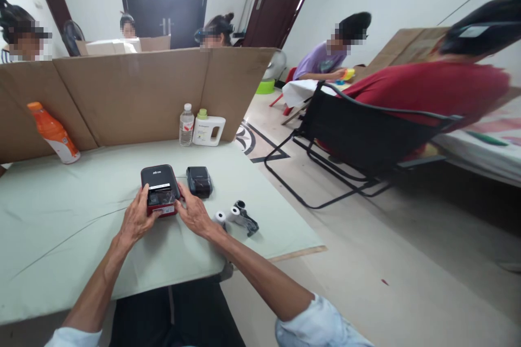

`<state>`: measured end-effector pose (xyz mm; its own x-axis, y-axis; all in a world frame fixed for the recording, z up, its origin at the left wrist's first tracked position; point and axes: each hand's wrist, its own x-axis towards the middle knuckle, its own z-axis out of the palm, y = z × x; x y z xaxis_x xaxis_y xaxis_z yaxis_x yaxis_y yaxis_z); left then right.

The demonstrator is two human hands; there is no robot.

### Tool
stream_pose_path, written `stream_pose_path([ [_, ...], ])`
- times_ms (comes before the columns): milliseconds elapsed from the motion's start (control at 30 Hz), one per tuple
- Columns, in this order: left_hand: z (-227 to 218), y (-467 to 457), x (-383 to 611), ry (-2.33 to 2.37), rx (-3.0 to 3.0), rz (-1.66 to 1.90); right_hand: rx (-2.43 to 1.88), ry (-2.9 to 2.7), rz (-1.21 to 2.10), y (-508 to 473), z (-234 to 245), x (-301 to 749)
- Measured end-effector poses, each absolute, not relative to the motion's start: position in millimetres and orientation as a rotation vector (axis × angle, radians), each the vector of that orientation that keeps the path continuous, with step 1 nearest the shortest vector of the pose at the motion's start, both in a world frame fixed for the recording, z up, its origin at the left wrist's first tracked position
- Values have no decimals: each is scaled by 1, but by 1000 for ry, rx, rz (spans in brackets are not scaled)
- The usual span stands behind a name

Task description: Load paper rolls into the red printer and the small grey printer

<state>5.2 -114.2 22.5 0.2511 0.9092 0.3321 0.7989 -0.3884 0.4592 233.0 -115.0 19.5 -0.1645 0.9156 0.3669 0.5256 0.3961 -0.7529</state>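
Note:
A black and red portable label printer (158,178) rests on the pale green table (81,260) in front of me. Its front part shows a dark, shiny window and a white label strip. My left hand (137,218) grips its left side, thumb at the front edge. On the opposite side, my right hand (195,214) has its fingers against the printer's right edge. Just beyond the right hand lies a smaller black device (199,181). Close to the right wrist are a white paper roll (220,218), a second paper roll (233,213) and a black strap-like piece (249,223).
A cardboard partition (134,97) borders the table's far side. Before it stand an orange bottle (55,133), a water bottle (186,126) and a white jug (208,130). A black folding chair (354,135) with a seated person is to the right. Several other people sit further off.

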Motion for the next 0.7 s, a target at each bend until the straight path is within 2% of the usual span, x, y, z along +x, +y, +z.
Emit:
stream_pose_path([
  [167, 17, -118, -3, 1605, 2278, 911, -1312, -1865, 623, -118, 36, 226],
  [367, 31, -132, -38, 1682, 2265, 939, -1269, -1953, 697, -116, 52, 195],
  [700, 33, -146, -63, 1771, 2095, 952, -1116, -1966, 796, -116, 35, 170],
])
